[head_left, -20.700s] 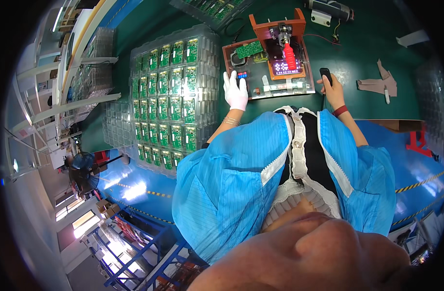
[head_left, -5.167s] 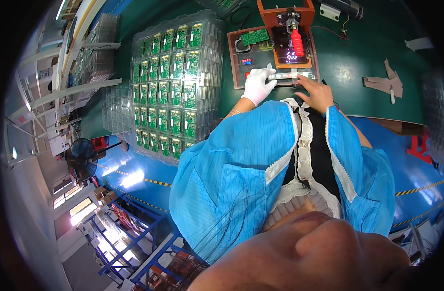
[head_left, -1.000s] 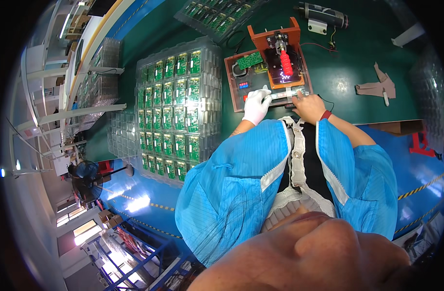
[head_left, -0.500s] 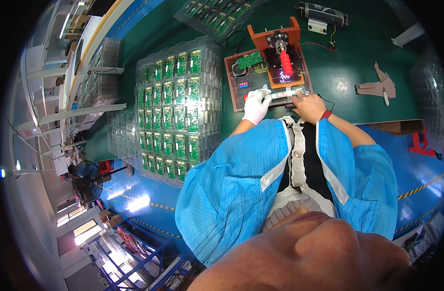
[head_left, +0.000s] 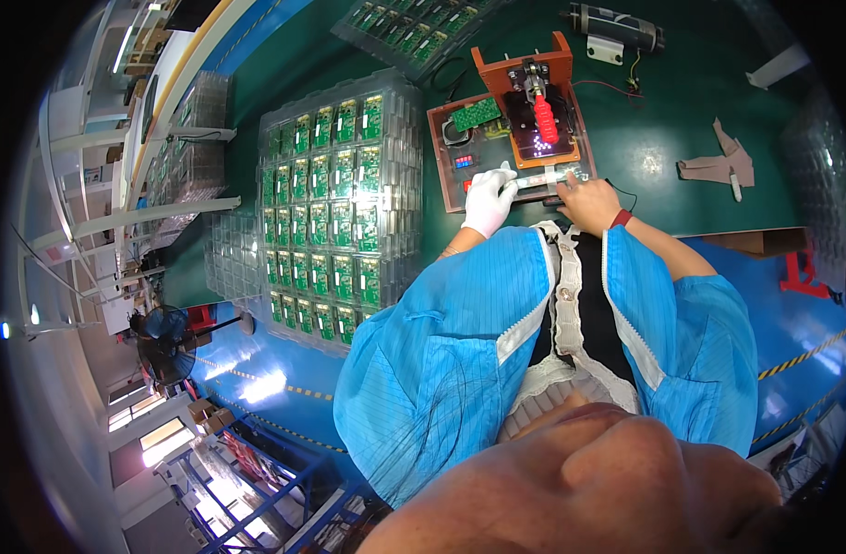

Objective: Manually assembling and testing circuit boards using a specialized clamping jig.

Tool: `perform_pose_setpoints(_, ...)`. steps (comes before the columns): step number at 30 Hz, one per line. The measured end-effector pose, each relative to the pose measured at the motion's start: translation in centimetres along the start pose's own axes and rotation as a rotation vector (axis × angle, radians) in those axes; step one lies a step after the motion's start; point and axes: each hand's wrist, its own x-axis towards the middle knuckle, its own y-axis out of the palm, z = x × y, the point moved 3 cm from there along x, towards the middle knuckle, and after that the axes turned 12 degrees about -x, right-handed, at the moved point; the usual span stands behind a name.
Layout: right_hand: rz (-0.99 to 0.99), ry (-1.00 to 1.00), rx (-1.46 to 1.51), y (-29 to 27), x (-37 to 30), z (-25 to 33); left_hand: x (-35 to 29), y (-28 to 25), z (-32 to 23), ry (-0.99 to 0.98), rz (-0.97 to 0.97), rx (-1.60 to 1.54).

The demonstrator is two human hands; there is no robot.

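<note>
Gloved left hand [head_left: 490, 201] and bare right hand [head_left: 589, 205], grips unclear, crowd the jig [head_left: 504, 150]; a careless nudge could skew it.

The clamp handle [head_left: 545, 120] is red, the jacket [head_left: 386, 365] striped blue.

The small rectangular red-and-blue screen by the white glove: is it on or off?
On: the red-and-blue screen shows glowing digits.
</note>
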Motion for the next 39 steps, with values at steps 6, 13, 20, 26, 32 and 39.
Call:
perform_pose_setpoints(6,-0.008,-0.003,0.019,-0.2,-0.1,0.0,0.0,0.0,0.2,0.018,0.013,-0.011)
perform_pose_setpoints(13,0.004,-0.001,0.043,0.1,-0.1,-0.1,0.1,0.0,0.1,0.006,0.011,-0.050)
perform_pose_setpoints(20,-0.274,0.146,0.509,0.7,-1.9,-2.3,0.4,-0.1,-0.1,-0.041,0.027,-0.030)
perform_pose_setpoints(26,-0.094,0.610,1.728,1.0,-3.8,-4.3,0.5,-0.5,-0.6,-0.066,0.057,-0.026)
perform_pose_setpoints(32,-0.125,0.664,2.082,1.8,-4.4,-4.2,0.9,-0.4,-0.7,-0.091,0.086,-0.030)
perform_pose_setpoints(39,-0.073,0.664,2.076,2.4,-4.3,-3.5,1.1,-0.6,-0.5,-0.112,0.090,-0.045)
